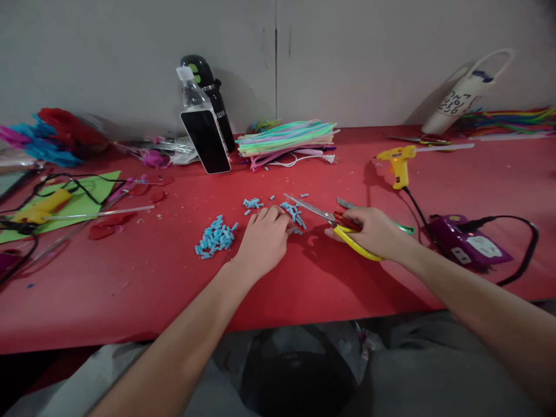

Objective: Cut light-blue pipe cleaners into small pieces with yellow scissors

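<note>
My left hand (pixel 266 233) is low over the red tabletop, palm down with its fingers curled together. Its fingertips are mostly hidden, so what they hold, if anything, does not show. Touching or close to its right side is a small group of short blue pipe-cleaner pieces (pixel 294 213). A larger pile of blue pieces (pixel 216 237) lies left of that hand, with a few more pieces (pixel 252 203) behind it. My right hand (pixel 374 231) grips scissors (pixel 357 243) with yellow and red handles, blades apart and pointing left. A grey blade tip (pixel 345 202) shows behind that hand.
A yellow glue gun (pixel 400 165) stands at the right, wired to a purple power strip (pixel 471 243). Behind are a pipe-cleaner bundle (pixel 286 139), a phone (pixel 206 142) against bottles, and a white tumbler (pixel 454 104). Another glue gun (pixel 43 205) lies left on green paper.
</note>
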The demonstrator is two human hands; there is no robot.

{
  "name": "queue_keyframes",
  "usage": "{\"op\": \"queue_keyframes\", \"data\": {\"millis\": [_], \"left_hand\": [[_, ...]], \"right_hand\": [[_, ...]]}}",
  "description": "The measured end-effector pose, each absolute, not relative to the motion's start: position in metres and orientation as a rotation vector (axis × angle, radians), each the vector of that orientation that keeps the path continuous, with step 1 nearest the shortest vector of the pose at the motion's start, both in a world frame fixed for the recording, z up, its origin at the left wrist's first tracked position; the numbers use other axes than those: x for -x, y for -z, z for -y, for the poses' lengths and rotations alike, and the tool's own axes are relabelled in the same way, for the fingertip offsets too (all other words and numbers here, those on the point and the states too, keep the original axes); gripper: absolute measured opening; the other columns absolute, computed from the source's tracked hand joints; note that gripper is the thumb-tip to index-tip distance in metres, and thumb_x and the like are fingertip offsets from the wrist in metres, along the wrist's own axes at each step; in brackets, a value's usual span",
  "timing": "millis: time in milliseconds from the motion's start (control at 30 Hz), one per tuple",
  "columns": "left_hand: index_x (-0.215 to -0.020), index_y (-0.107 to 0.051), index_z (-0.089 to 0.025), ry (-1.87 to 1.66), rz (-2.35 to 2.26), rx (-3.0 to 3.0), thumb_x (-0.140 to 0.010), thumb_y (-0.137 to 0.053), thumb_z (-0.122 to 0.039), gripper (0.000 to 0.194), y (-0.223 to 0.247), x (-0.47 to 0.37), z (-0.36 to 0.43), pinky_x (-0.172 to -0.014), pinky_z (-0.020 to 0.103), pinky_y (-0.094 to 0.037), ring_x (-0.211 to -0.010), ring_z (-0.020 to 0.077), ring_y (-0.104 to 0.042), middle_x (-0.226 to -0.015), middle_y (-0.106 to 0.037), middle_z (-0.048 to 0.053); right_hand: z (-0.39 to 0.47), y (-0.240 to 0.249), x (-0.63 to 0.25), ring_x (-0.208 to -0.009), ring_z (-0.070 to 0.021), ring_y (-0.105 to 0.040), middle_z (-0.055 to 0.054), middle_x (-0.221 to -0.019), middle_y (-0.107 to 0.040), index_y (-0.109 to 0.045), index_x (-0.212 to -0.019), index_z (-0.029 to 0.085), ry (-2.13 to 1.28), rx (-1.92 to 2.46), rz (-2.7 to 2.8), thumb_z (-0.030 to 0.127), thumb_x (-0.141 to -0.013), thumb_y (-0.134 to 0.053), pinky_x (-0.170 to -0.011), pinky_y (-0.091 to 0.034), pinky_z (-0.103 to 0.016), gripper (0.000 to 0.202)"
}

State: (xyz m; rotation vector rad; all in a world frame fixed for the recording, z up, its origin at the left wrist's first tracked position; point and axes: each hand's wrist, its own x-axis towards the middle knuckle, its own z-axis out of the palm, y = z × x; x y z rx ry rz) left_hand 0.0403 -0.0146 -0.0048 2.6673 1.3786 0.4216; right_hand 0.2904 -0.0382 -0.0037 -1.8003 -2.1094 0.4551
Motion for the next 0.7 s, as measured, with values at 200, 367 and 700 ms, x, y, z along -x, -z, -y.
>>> {"op": "queue_keyframes", "data": {"millis": [200,367,700], "left_hand": [[-0.092,-0.057,-0.019,-0.628,-1.342,-2.36,-0.093,-0.044,-0.023,0.014,-0.008,-0.021,0.018,-0.077,0.035,-0.047,-0.085,0.0196,-0.06,-0.094,-0.065,0.006],[-0.085,-0.059,-0.02,-0.717,-1.304,-2.03,-0.088,-0.054,-0.031,0.013,-0.011,-0.002,0.029,-0.071,0.03,-0.051,-0.077,0.0166,-0.063,-0.085,-0.068,0.004],[-0.095,-0.068,-0.019,-0.648,-1.258,-1.718,-0.084,-0.059,-0.031,0.019,-0.028,0.013,0.033,-0.069,0.027,-0.055,-0.075,0.0161,-0.067,-0.082,-0.069,0.004]], "right_hand": [[0.036,0.009,-0.296,-0.054,-0.0107,-0.037,0.003,-0.056,-0.036,-0.041,-0.057,0.02,-0.448,1.719,2.122,0.064,-0.073,-0.061,-0.05,-0.025,-0.025,0.051],[0.036,0.012,-0.296,-0.052,-0.01,-0.031,0.004,-0.054,-0.035,-0.04,-0.058,0.02,-0.443,1.749,2.15,0.066,-0.073,-0.061,-0.048,-0.024,-0.025,0.052],[0.037,0.014,-0.295,-0.052,-0.0105,-0.033,0.005,-0.054,-0.038,-0.041,-0.06,0.021,-0.397,1.733,2.249,0.063,-0.079,-0.056,-0.049,-0.024,-0.025,0.048]]}}
